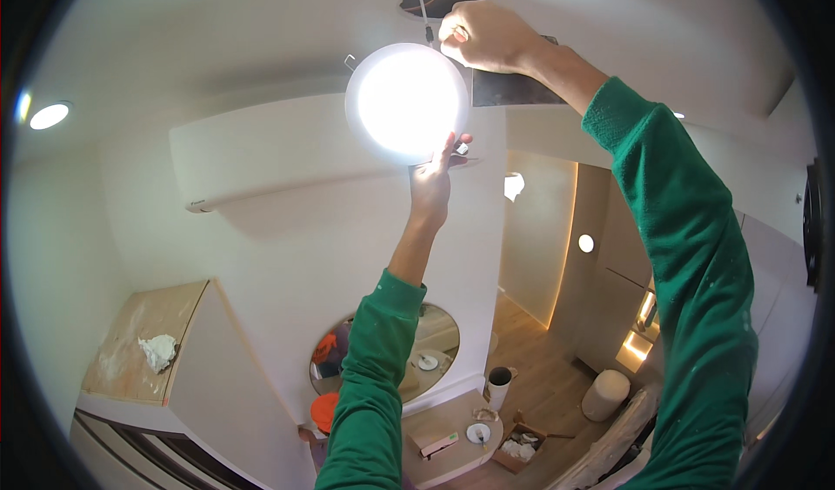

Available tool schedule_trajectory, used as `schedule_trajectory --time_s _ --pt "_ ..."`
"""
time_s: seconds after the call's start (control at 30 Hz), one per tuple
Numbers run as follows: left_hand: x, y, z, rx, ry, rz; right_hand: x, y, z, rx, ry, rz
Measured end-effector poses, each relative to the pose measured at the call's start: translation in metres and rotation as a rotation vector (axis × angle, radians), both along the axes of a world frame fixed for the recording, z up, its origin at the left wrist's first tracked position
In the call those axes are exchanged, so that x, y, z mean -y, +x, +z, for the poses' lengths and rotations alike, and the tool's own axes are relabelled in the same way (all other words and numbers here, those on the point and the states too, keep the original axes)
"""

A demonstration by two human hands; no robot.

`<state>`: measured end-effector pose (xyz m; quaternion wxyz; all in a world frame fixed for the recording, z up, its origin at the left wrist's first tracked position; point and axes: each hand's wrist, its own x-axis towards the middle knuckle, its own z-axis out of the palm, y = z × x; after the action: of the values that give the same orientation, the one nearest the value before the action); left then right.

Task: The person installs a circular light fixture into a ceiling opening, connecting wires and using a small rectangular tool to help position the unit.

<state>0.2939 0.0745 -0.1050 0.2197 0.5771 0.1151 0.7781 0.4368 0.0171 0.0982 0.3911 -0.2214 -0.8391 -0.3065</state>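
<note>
A round white ceiling downlight (407, 103), lit very brightly, hangs tilted just below the round hole (426, 3) in the ceiling. My left hand (430, 184) grips its lower right edge, thumb on the front and fingers behind. From the hole a thin white cable (423, 7) with a dark connector (429, 33) runs down behind the lamp. My right hand (487, 38) is closed beside the connector, just under the hole's right side. What its fingers pinch is hidden. A wire spring clip (350, 61) sticks out at the lamp's upper left.
A long white air conditioner (287, 155) is on the wall behind the lamp. A dark rectangular panel (517, 90) lies behind my right wrist. Below are a tall cabinet (139, 333) with crumpled paper on top, a round mirror (444, 338), a table (417, 468) and an open carton (511, 462).
</note>
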Motion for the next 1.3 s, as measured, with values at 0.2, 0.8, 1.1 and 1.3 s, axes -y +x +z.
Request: schedule_trajectory --time_s 0.2,0.8,1.1,1.3 --pt "0.004 0.002 0.003 -0.003 0.012 0.077 0.002 -0.002 -0.006 0.012 0.272 0.106" --pt "0.045 0.006 0.026 -0.271 -0.109 0.7 0.073 0.0 -0.016 0.524 0.704 0.168" --pt "0.052 -0.001 0.032 -0.362 -0.105 0.883 0.08 0.011 -0.008 0.534 0.673 0.115" --pt "0.051 0.001 0.033 -0.38 -0.076 0.917 0.08 0.013 -0.003 0.555 0.66 0.091"
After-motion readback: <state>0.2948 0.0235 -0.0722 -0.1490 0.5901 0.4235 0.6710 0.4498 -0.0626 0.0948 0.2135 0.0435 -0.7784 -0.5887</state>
